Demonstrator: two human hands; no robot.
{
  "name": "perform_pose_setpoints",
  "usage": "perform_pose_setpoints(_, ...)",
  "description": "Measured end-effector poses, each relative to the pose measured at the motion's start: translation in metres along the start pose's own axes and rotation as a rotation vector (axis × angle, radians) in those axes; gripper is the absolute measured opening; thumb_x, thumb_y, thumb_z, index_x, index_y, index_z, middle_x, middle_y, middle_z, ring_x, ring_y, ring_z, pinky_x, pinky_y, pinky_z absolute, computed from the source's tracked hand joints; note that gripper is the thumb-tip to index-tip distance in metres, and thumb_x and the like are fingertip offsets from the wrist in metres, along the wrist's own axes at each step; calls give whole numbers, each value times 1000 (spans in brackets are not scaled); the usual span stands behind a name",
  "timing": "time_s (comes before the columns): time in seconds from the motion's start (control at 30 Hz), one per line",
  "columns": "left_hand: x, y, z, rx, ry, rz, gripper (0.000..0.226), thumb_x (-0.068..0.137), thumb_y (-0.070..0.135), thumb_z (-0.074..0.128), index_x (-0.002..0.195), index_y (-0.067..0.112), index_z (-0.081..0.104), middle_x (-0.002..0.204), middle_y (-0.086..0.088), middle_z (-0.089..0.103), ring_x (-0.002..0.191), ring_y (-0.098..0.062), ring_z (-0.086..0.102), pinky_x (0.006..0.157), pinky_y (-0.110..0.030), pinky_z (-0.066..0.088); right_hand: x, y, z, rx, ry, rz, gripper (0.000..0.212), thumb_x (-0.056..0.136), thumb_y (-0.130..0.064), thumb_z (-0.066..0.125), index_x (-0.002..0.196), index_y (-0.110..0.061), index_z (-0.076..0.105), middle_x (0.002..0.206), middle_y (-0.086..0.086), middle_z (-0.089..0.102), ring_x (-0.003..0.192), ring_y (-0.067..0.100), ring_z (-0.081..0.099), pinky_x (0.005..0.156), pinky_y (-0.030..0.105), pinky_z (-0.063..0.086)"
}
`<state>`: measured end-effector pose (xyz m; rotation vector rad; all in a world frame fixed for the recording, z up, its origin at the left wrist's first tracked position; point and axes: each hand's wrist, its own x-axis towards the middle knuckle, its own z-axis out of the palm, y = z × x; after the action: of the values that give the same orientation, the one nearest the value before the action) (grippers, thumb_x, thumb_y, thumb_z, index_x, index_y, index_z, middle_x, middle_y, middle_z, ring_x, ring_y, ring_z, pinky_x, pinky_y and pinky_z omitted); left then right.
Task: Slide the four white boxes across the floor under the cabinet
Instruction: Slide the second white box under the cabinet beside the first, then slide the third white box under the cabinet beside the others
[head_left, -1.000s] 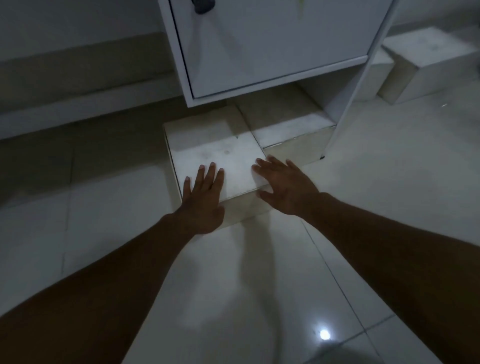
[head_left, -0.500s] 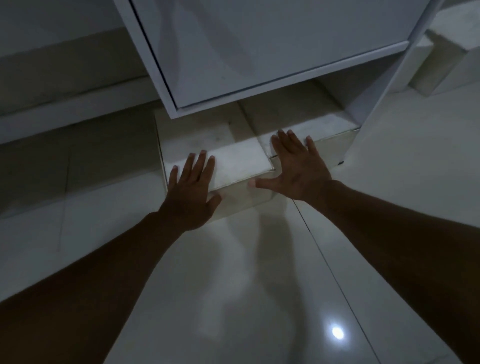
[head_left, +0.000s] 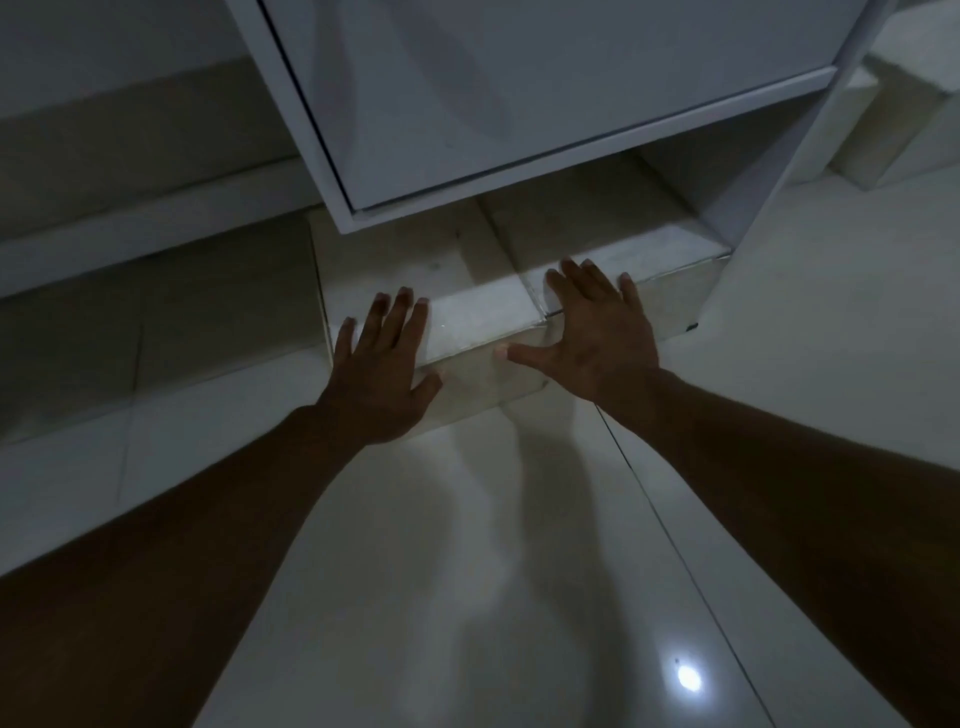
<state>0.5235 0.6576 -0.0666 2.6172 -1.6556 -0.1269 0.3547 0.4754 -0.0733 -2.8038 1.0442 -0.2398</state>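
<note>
Two flat hands on two boxes, half under the cabinet.

The left hand (head_left: 376, 384) lies flat on the near box (head_left: 478, 317); the right hand (head_left: 597, 343), fingers spread wide, touches both boxes. The second box (head_left: 670, 301) sits beside it, under the cabinet (head_left: 519, 104). Another box (head_left: 914, 124) waits far right.

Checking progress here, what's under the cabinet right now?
Two white boxes side by side, left box and right box, front parts sticking out. The cabinet covers their backs and anything behind.
</note>
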Motion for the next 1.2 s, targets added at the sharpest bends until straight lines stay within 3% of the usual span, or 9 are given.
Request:
perform_pose_setpoints(0.2, -2, 12, -12, 28, -69, -88, 79, 98, 48, 39, 154, 19, -7, 162, -2, -15, 148, -24, -14, 116, -54, -6, -4, -10, -11, 15, -41, 45, 106, 75, -84, 48, 154, -18, 22, 163, 7, 17, 150, 25, 11, 120, 52, 8)
perform_pose_setpoints(0.3, -11, 36, -18, 23, -17, -132, 73, 99, 38, 43, 155, 15, 1, 164, -4, -3, 149, -26, -7, 118, -56, -1, -14, -15, -16, 25, -63, 61, 92, 83, -74, 50, 153, -20, 24, 162, 8, 18, 150, 26, 10, 119, 53, 9)
perform_pose_setpoints(0.43, -16, 74, -33, -80, 124, -33, 63, 98, 36, 45, 152, 13, 24, 157, -11, 29, 145, -26, 23, 117, -48, 19, -43, 4, -32, 111, 94, -17, 62, 96, -51, 49, 148, -20, 37, 153, 8, 39, 143, 25, 32, 116, 49, 27)
perform_pose_setpoints(0.53, -7, 103, -60, -105, 225, 81, 50, 95, 32, 52, 141, 11, 47, 141, -13, 51, 126, -30, 49, 103, -42, 39, -58, 33, -62, 128, 244, -80, 49, 98, -37, 52, 141, -14, 49, 141, 11, 54, 129, 26, 50, 104, 43, 43)
perform_pose_setpoints(0.6, 2, 124, -82, -128, 273, 125, 43, 94, 31, 55, 132, 11, 56, 130, -13, 59, 114, -32, 56, 93, -39, 44, -59, 54, -88, 120, 323, -87, 43, 98, -34, 51, 136, -13, 53, 134, 11, 59, 119, 27, 56, 93, 41, 47)
perform_pose_setpoints(0.8, 34, 211, -143, -145, 345, 220, 39, 94, 33, 54, 129, 18, 61, 127, -6, 63, 115, -28, 58, 93, -40, 46, -52, 120, -178, 131, 479, -47, 40, 97, -31, 50, 133, -15, 53, 130, 8, 61, 114, 27, 57, 86, 39, 46)
perform_pose_setpoints(0.93, 50, 274, -173, -135, 373, 269, 35, 93, 32, 55, 125, 19, 62, 122, -4, 65, 110, -25, 59, 86, -35, 47, -53, 166, -224, 129, 506, -18, 43, 99, -32, 48, 138, -14, 51, 134, 7, 59, 121, 25, 54, 92, 41, 46)
perform_pose_setpoints(1.2, 91, 411, -225, -109, 408, 299, 42, 96, 41, 49, 134, 24, 55, 131, 0, 60, 117, -21, 55, 90, -36, 45, -78, 286, -307, 127, 558, 71, 43, 98, -32, 48, 138, -15, 51, 134, 5, 59, 120, 24, 54, 92, 41, 45)
